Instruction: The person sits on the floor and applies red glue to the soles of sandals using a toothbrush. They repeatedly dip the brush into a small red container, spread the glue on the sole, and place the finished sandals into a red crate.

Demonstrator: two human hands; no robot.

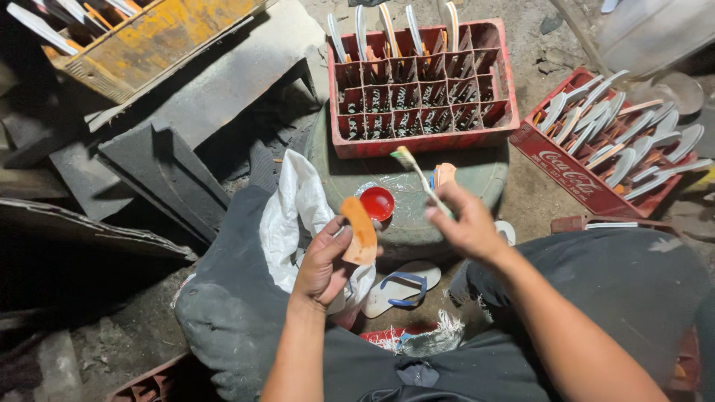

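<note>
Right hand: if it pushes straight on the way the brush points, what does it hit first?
Likely the red crate: the right hand aims the brush up-left, its tip near the crate's front wall. Depth is unclear; it may pass above.

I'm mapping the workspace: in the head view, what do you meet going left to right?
Yellow crate → white cloth → left hand with orange piece → right hand with brush → red crate of white pieces.

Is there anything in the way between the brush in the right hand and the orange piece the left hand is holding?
Nothing visible. The right hand holds the brush up above the small red dish, and the orange piece sits in the left hand just beside it, with open space between them.
</note>
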